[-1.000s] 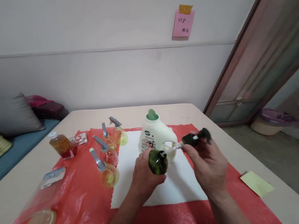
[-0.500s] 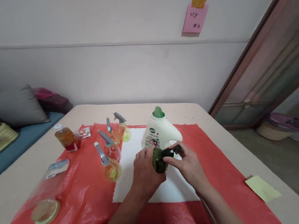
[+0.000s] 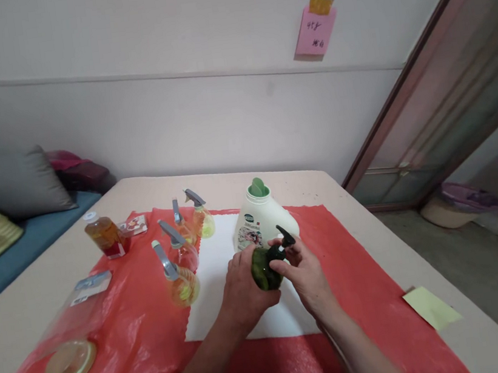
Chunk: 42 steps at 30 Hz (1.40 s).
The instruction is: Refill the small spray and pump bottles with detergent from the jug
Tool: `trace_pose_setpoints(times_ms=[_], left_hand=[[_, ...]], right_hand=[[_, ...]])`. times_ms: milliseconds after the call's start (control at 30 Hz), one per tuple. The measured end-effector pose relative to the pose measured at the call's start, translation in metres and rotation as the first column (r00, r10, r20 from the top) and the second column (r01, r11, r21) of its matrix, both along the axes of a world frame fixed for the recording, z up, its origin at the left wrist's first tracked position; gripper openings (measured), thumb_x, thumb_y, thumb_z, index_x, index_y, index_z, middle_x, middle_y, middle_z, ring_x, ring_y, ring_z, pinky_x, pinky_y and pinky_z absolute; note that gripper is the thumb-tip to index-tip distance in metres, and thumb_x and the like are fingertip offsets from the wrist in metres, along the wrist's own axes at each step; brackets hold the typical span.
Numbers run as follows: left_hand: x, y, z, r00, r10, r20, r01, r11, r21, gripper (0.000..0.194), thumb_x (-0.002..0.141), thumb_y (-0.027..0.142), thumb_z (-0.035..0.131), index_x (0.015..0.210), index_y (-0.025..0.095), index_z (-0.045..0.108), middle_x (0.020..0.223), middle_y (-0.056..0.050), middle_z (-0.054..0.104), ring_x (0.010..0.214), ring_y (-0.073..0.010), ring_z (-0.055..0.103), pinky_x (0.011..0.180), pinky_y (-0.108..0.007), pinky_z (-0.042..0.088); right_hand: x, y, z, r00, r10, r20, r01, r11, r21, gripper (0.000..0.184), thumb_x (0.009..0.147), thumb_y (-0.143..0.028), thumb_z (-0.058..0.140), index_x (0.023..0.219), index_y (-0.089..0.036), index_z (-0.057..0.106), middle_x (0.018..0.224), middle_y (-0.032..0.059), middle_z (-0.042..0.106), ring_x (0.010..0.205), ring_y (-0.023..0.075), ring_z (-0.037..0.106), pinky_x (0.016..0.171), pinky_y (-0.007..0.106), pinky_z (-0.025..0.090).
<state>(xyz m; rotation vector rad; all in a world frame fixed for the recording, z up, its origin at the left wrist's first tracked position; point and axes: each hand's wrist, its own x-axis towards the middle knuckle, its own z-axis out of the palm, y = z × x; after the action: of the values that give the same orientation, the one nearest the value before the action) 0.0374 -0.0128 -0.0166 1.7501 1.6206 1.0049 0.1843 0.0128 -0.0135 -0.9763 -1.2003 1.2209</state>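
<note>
My left hand (image 3: 242, 291) is wrapped round a dark green round bottle (image 3: 262, 270), tilted over the white sheet (image 3: 219, 288). My right hand (image 3: 303, 274) pinches the black pump head (image 3: 283, 244) that sits on the bottle's neck. Just behind them stands a white detergent jug (image 3: 260, 218) with a green cap.
Several small spray bottles (image 3: 179, 275) with yellow liquid stand on the red plastic sheet (image 3: 138, 323) to the left. An amber bottle (image 3: 102, 235) is at the far left, a clear lid (image 3: 70, 363) near the front. A yellow note (image 3: 431, 307) lies on the table at right.
My right hand brought the pump head, held away from the bottle a second ago, onto the bottle's neck. The pump now sits on the bottle; my left hand kept its grip.
</note>
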Motion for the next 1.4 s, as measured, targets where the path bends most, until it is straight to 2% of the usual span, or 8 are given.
trace_pose_setpoints(times_ms=[200, 433, 567, 667, 900, 1067, 1133, 1400], left_hand=[[-0.002, 0.0, 0.003, 0.999, -0.033, 0.034, 0.035, 0.999, -0.041, 0.082, 0.054, 0.018, 0.073, 0.131, 0.023, 0.046, 0.13, -0.007, 0.058, 0.121, -0.0309, 0.052, 0.104, -0.046, 0.042], [0.007, -0.002, -0.003, 0.998, 0.032, 0.06, -0.03, 0.999, -0.029, 0.084, 0.053, 0.017, 0.075, 0.131, 0.02, 0.046, 0.13, -0.01, 0.06, 0.124, -0.033, 0.053, 0.108, -0.049, 0.039], [0.003, -0.002, 0.007, 0.993, -0.026, 0.117, 0.035, 0.996, -0.081, 0.077, 0.055, 0.016, 0.073, 0.128, 0.022, 0.051, 0.126, -0.007, 0.063, 0.117, -0.0294, 0.058, 0.1, -0.045, 0.045], [0.001, -0.001, 0.009, 0.977, -0.064, 0.204, 0.093, 0.986, -0.137, 0.084, 0.054, 0.013, 0.072, 0.133, 0.025, 0.05, 0.126, -0.005, 0.064, 0.116, -0.0277, 0.06, 0.098, -0.043, 0.048], [0.01, 0.0, -0.007, 0.99, 0.094, 0.103, -0.084, 0.992, -0.092, 0.077, 0.055, 0.021, 0.075, 0.129, 0.024, 0.054, 0.119, -0.007, 0.069, 0.11, -0.0311, 0.066, 0.092, -0.043, 0.052], [0.006, -0.001, 0.002, 0.978, -0.004, 0.207, 0.037, 0.987, -0.157, 0.082, 0.055, 0.022, 0.073, 0.134, 0.024, 0.05, 0.118, -0.006, 0.072, 0.105, -0.0295, 0.069, 0.085, -0.038, 0.056], [0.006, 0.0, 0.002, 0.977, -0.022, 0.213, 0.06, 0.983, -0.171, 0.083, 0.052, 0.024, 0.073, 0.132, 0.022, 0.051, 0.116, -0.007, 0.072, 0.105, -0.0306, 0.069, 0.085, -0.039, 0.056], [0.012, 0.001, -0.01, 0.989, 0.065, 0.133, -0.047, 0.99, -0.134, 0.079, 0.053, 0.032, 0.073, 0.129, 0.022, 0.051, 0.111, -0.008, 0.072, 0.099, -0.0316, 0.071, 0.079, -0.041, 0.059]], right_hand=[[0.004, -0.002, 0.004, 0.98, 0.193, -0.052, -0.193, 0.981, 0.007, 0.041, 0.083, -0.041, 0.071, 0.119, -0.025, 0.065, 0.124, 0.0076, 0.068, 0.121, 0.0257, 0.059, 0.11, 0.047, 0.04], [-0.012, -0.005, 0.0, 0.99, -0.133, 0.047, 0.131, 0.991, 0.028, 0.042, 0.066, -0.043, 0.083, 0.096, -0.022, 0.063, 0.097, 0.0044, 0.069, 0.097, 0.0238, 0.064, 0.094, 0.043, 0.049], [-0.003, -0.003, 0.006, 0.984, 0.146, -0.099, -0.147, 0.989, -0.011, 0.048, 0.072, -0.043, 0.079, 0.113, -0.025, 0.063, 0.122, 0.0066, 0.067, 0.119, 0.0264, 0.059, 0.107, 0.044, 0.041], [0.003, -0.002, 0.009, 0.961, 0.253, -0.112, -0.255, 0.967, 0.0, 0.033, 0.081, -0.042, 0.07, 0.107, -0.023, 0.067, 0.115, 0.006, 0.069, 0.115, 0.0254, 0.061, 0.106, 0.044, 0.041], [-0.016, -0.004, 0.009, 0.995, -0.102, -0.014, 0.101, 0.993, -0.069, 0.033, 0.065, -0.034, 0.078, 0.086, -0.022, 0.055, 0.082, -0.0021, 0.062, 0.08, 0.0188, 0.059, 0.077, 0.033, 0.05], [0.014, -0.002, 0.025, 0.92, 0.369, -0.134, -0.372, 0.928, 0.004, 0.041, 0.07, -0.041, 0.077, 0.103, -0.022, 0.063, 0.097, 0.0002, 0.064, 0.099, 0.0214, 0.06, 0.094, 0.036, 0.045], [0.023, -0.002, 0.027, 0.899, 0.423, -0.117, -0.421, 0.906, 0.042, 0.034, 0.075, -0.047, 0.072, 0.097, -0.022, 0.064, 0.09, -0.0007, 0.062, 0.094, 0.02, 0.058, 0.091, 0.035, 0.045], [-0.005, -0.01, 0.014, 0.997, -0.043, 0.068, 0.044, 0.999, -0.021, 0.034, 0.066, -0.026, 0.077, 0.085, -0.024, 0.049, 0.08, -0.0043, 0.055, 0.078, 0.0159, 0.05, 0.072, 0.029, 0.043]])
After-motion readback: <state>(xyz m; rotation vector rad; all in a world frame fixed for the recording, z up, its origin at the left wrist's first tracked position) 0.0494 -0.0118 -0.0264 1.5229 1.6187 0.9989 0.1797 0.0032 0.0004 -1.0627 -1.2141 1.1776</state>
